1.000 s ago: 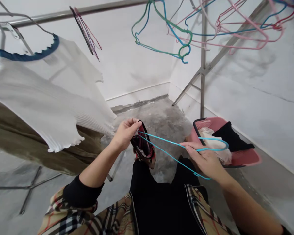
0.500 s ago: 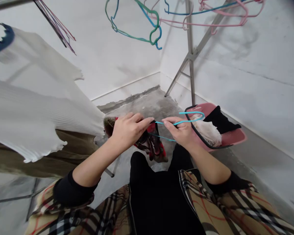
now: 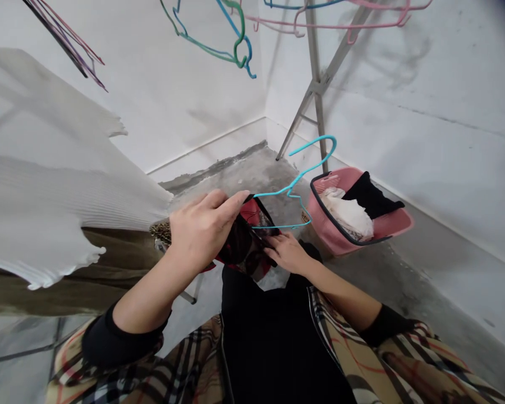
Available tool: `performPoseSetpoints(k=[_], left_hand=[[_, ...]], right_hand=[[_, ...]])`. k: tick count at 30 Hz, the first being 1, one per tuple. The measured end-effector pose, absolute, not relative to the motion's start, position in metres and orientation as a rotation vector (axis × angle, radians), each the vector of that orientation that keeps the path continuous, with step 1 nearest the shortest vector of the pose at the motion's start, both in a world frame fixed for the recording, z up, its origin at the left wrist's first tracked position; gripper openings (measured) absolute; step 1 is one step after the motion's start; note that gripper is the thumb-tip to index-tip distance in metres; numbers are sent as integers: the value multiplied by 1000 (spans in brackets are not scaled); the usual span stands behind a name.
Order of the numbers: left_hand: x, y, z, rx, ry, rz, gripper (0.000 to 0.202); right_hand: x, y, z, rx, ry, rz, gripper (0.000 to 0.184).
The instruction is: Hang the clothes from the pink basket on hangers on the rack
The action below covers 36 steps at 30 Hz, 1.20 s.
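Note:
My left hand (image 3: 202,227) is closed on the edge of a dark red-and-black patterned garment (image 3: 246,244), where one end of a light-blue clothes hanger (image 3: 293,188) goes in. The hanger's hook points up and left, and its other shoulder sticks out bare on the right. Lower down, my right hand (image 3: 288,252) has its fingers closed on the garment's black edge, below the hanger's bottom bar. How far the hanger reaches inside the cloth is hidden.
A pink basket (image 3: 328,235) with white and black cloth stands on the right. White ribbed clothing (image 3: 67,163) hangs on the left above brown cloth (image 3: 46,286). Green, blue and pink hangers (image 3: 239,50) hang overhead, near a metal stand (image 3: 317,87) at the corner.
My right hand has left the hanger near its hook and moved down to the garment's edge. The hanger has turned so its hook stands higher. My left hand has shifted slightly left and down.

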<state>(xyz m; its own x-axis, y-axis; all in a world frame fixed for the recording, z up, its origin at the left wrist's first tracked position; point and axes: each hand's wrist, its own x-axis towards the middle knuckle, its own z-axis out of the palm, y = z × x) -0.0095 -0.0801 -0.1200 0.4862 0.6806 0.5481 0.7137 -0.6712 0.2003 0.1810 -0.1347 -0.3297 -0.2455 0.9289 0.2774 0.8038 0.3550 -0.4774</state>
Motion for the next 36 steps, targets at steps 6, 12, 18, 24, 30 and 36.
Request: performPoseSetpoints(k=[6,12,18,24,30,36], left_hand=[[-41,-62,-139,-2512,-1264,-942,23],[-69,-42,-172,-2508,-1362,-931,25],[-65,-42,-195,-2454,-1506,-1007,26],[-68,-38,-205,-2559,-1564,-1425,26],[-71,-41,-196,-2591,-1519,-1539,22],[-75,-46,-191,-2625,-1520,-1608,19]], right_hand=[[227,-135,-338,-1748,-2093,140,30],[261,-135,-319,-1753,-1985,31,22],[267,-138,-294,-1667,-2049,32,17],[281,-139,-275,-1240,-1845,-65,25],[297,-119,-267,-1436,-1771,-5,43],[287,-110,-262,-1386,-1839,87,31]])
